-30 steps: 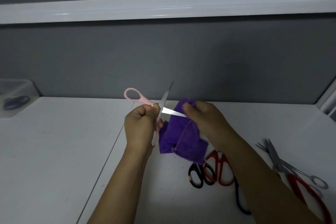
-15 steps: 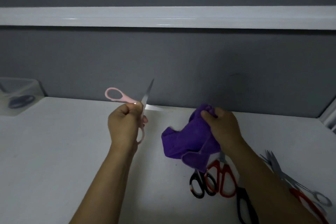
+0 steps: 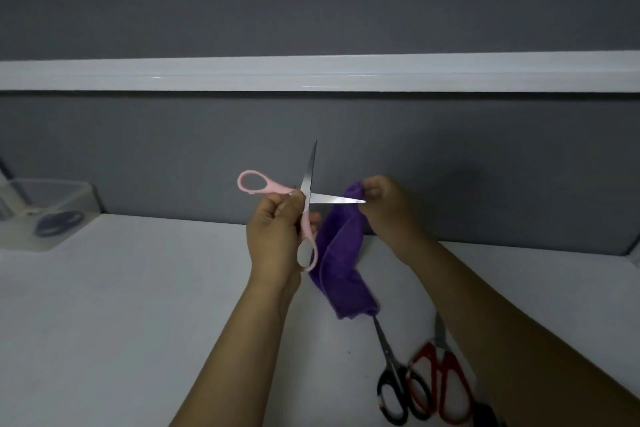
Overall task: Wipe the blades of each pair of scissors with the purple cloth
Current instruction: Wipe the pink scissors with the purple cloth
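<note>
My left hand [image 3: 277,229] grips the pink-handled scissors [image 3: 270,188] near the pivot, held up above the table with the blades spread wide: one blade points up, the other points right. My right hand [image 3: 384,205] pinches the top of the purple cloth [image 3: 339,264], which hangs down toward the table. The tip of the right-pointing blade sits just at my right fingers and the cloth's top edge.
Black-handled scissors [image 3: 394,388] and red-handled scissors [image 3: 440,385] lie on the white table [image 3: 121,322] at the lower right, partly under my right forearm. A clear plastic box [image 3: 45,215] with a dark item stands at the far left. A grey wall runs behind.
My hands had drawn apart half a second ago; now they are close again, the cloth's top at the tip of the right-pointing blade. The view has tilted upward.
</note>
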